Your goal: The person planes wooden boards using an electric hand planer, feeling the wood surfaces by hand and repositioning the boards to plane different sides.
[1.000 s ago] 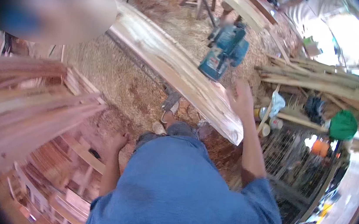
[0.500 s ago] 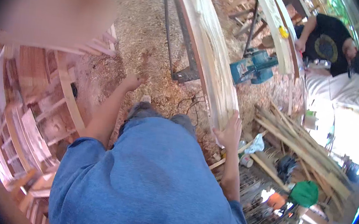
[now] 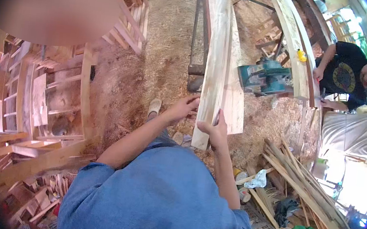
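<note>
A long pale wooden board (image 3: pixel 217 46) runs away from me, its near end just in front of my body. My right hand (image 3: pixel 214 131) grips its right edge near that end, thumb over the top face. At the left edge, a little farther along, my left hand (image 3: pixel 184 108) has its curled fingers against the wood, fingertips partly hidden by the board. Beneath and to the right lies a second, wider board (image 3: pixel 234 99), partly covered by the first.
A teal power tool (image 3: pixel 266 76) stands right of the boards. Beyond it, a person in a black shirt (image 3: pixel 344 77) works at another long board (image 3: pixel 290 36) with a yellow tape measure (image 3: pixel 301 55) on it. Scrap strips (image 3: pixel 305 185) lie at right; wooden frames (image 3: pixel 85 91) stand left. Shavings cover the floor.
My left hand has come from free air on the left to the board's edge. The board has shifted left, showing the second board beneath. My right hand has moved left with it.
</note>
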`<control>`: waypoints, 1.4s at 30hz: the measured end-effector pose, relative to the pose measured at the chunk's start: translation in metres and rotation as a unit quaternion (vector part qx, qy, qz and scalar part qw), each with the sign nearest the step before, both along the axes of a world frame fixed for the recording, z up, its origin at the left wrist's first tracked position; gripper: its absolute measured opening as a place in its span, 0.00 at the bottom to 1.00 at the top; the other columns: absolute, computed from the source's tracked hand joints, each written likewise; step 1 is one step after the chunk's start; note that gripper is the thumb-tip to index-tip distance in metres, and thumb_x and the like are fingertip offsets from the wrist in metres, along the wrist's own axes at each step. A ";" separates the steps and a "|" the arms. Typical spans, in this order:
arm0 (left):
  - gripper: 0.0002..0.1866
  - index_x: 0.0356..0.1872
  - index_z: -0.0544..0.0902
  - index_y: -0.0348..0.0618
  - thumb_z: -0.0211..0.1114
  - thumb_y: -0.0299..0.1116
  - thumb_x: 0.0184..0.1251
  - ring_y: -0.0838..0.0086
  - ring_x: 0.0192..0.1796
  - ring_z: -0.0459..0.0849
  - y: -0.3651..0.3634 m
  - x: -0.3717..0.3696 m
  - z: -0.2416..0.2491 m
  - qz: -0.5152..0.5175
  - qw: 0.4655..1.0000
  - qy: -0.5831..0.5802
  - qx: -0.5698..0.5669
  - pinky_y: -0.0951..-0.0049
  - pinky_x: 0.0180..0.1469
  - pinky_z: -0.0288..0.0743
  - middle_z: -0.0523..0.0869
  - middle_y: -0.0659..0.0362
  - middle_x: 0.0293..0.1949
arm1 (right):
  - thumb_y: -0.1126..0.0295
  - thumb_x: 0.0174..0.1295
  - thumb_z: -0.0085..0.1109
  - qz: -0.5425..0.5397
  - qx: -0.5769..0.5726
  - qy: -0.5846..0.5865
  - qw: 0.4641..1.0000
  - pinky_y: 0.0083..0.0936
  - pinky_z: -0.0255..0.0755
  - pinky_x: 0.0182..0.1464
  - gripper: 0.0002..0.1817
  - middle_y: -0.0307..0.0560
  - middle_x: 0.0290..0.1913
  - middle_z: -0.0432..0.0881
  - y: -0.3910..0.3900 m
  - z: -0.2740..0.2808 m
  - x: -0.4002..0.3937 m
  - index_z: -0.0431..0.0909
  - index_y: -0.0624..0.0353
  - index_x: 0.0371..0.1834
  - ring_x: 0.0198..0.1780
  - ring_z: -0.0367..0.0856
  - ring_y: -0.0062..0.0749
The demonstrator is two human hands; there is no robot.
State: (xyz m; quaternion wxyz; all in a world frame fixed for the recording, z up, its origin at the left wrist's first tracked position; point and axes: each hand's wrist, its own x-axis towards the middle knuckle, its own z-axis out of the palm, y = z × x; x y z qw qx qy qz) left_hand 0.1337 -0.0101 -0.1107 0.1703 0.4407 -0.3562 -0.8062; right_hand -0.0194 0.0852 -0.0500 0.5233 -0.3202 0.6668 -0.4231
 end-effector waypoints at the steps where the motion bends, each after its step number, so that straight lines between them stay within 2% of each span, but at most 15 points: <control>1: 0.27 0.75 0.70 0.49 0.57 0.47 0.81 0.71 0.61 0.81 0.008 0.005 0.005 -0.012 1.000 0.000 -0.023 0.63 0.59 0.79 0.81 0.58 0.62 | 0.69 0.45 0.76 -0.008 -0.011 -0.064 0.998 0.31 0.79 0.58 0.52 0.57 0.59 0.80 0.004 -0.001 0.003 0.59 0.68 0.75 0.57 0.82 0.38; 3: 0.28 0.75 0.70 0.48 0.57 0.47 0.81 0.71 0.63 0.79 0.026 0.019 0.020 -0.043 0.997 -0.004 -0.064 0.62 0.62 0.77 0.81 0.58 0.63 | 0.72 0.49 0.72 -0.001 -0.022 -0.127 0.992 0.30 0.80 0.56 0.45 0.51 0.59 0.80 0.017 -0.032 0.000 0.62 0.65 0.74 0.55 0.83 0.35; 4: 0.27 0.72 0.73 0.40 0.60 0.42 0.79 0.74 0.52 0.84 0.036 0.021 0.034 -0.045 0.992 -0.024 -0.111 0.72 0.54 0.78 0.85 0.57 0.57 | 0.73 0.50 0.70 -0.011 -0.002 -0.158 0.987 0.30 0.80 0.55 0.44 0.51 0.58 0.80 0.024 -0.037 0.000 0.63 0.64 0.74 0.54 0.83 0.35; 7: 0.30 0.70 0.74 0.38 0.65 0.45 0.74 0.69 0.54 0.86 0.059 0.014 0.006 -0.061 0.964 -0.043 -0.256 0.67 0.56 0.78 0.87 0.54 0.56 | 0.74 0.53 0.67 -0.032 0.045 -0.218 0.974 0.30 0.79 0.54 0.41 0.50 0.58 0.80 0.052 -0.051 -0.004 0.64 0.60 0.74 0.51 0.84 0.34; 10: 0.33 0.68 0.77 0.38 0.71 0.47 0.67 0.65 0.60 0.84 0.072 0.005 0.033 -0.207 0.939 -0.169 -0.217 0.67 0.63 0.76 0.86 0.50 0.60 | 0.73 0.53 0.66 -0.050 0.061 -0.257 0.963 0.30 0.79 0.54 0.40 0.49 0.58 0.80 0.093 -0.082 -0.011 0.65 0.59 0.74 0.51 0.84 0.33; 14: 0.36 0.58 0.85 0.36 0.75 0.57 0.58 0.62 0.51 0.89 0.070 0.000 0.027 -0.342 0.868 -0.196 -0.303 0.68 0.58 0.78 0.90 0.44 0.49 | 0.71 0.52 0.68 -0.019 0.011 -0.241 0.970 0.30 0.79 0.56 0.41 0.49 0.58 0.80 0.131 -0.078 -0.020 0.65 0.59 0.74 0.52 0.83 0.33; 17: 0.36 0.55 0.86 0.36 0.75 0.59 0.57 0.61 0.44 0.90 0.078 -0.010 0.024 -0.391 0.878 -0.145 -0.236 0.64 0.52 0.81 0.91 0.45 0.44 | 0.65 0.46 0.73 -0.041 0.039 -0.207 0.977 0.30 0.77 0.59 0.44 0.50 0.60 0.81 0.153 -0.063 -0.024 0.68 0.63 0.71 0.56 0.83 0.33; 23: 0.33 0.48 0.88 0.34 0.74 0.58 0.58 0.60 0.38 0.90 0.120 -0.052 0.042 -0.326 0.915 -0.102 -0.216 0.61 0.45 0.82 0.91 0.43 0.37 | 0.64 0.43 0.75 0.002 0.054 -0.221 0.974 0.30 0.78 0.56 0.44 0.48 0.54 0.82 0.182 -0.067 -0.090 0.69 0.68 0.67 0.52 0.83 0.32; 26: 0.33 0.48 0.88 0.33 0.73 0.57 0.58 0.57 0.38 0.90 0.141 -0.077 0.016 -0.287 0.920 -0.119 -0.240 0.59 0.44 0.82 0.90 0.42 0.36 | 0.64 0.43 0.76 -0.019 0.061 -0.216 0.974 0.28 0.79 0.50 0.43 0.46 0.52 0.83 0.186 -0.061 -0.112 0.71 0.68 0.66 0.47 0.84 0.31; 29: 0.34 0.47 0.88 0.31 0.74 0.59 0.57 0.53 0.41 0.90 0.133 -0.077 0.026 -0.305 0.911 -0.142 -0.238 0.58 0.47 0.82 0.90 0.41 0.37 | 0.63 0.44 0.75 0.059 0.173 -0.075 0.980 0.28 0.78 0.49 0.43 0.45 0.52 0.83 0.169 -0.023 -0.117 0.71 0.67 0.66 0.48 0.83 0.30; 31: 0.35 0.46 0.88 0.31 0.74 0.60 0.55 0.52 0.42 0.90 0.131 -0.075 0.025 -0.285 0.919 -0.112 -0.249 0.58 0.47 0.82 0.90 0.40 0.38 | 0.60 0.45 0.75 0.084 0.132 0.110 0.982 0.39 0.79 0.48 0.40 0.56 0.47 0.85 0.168 -0.015 -0.105 0.70 0.66 0.62 0.46 0.86 0.49; 33: 0.37 0.45 0.87 0.29 0.75 0.61 0.54 0.52 0.43 0.90 0.124 -0.077 0.038 -0.338 0.889 -0.170 -0.256 0.57 0.47 0.82 0.89 0.39 0.39 | 0.59 0.45 0.74 0.094 0.055 0.370 0.923 0.47 0.79 0.48 0.38 0.62 0.43 0.85 0.172 -0.004 -0.069 0.70 0.66 0.59 0.45 0.85 0.62; 34: 0.38 0.45 0.87 0.28 0.75 0.61 0.53 0.51 0.44 0.90 0.122 -0.080 0.041 -0.365 0.873 -0.194 -0.259 0.57 0.47 0.82 0.89 0.38 0.40 | 0.59 0.45 0.73 0.032 0.092 0.375 0.922 0.55 0.76 0.49 0.37 0.68 0.39 0.83 0.168 0.000 -0.051 0.68 0.65 0.57 0.46 0.81 0.74; 38: 0.40 0.39 0.87 0.24 0.76 0.62 0.50 0.49 0.41 0.90 0.128 -0.078 0.034 -0.304 0.903 -0.182 -0.241 0.56 0.45 0.83 0.88 0.35 0.35 | 0.63 0.45 0.72 0.023 0.163 0.429 0.888 0.53 0.75 0.48 0.33 0.68 0.39 0.83 0.159 0.000 -0.044 0.69 0.65 0.53 0.46 0.82 0.70; 42: 0.39 0.34 0.87 0.25 0.75 0.63 0.50 0.47 0.38 0.90 0.133 -0.084 0.041 -0.297 0.898 -0.184 -0.269 0.54 0.43 0.83 0.87 0.35 0.31 | 0.69 0.46 0.72 0.018 0.058 0.384 0.921 0.50 0.74 0.47 0.28 0.67 0.38 0.82 0.166 -0.008 -0.064 0.68 0.66 0.48 0.45 0.82 0.69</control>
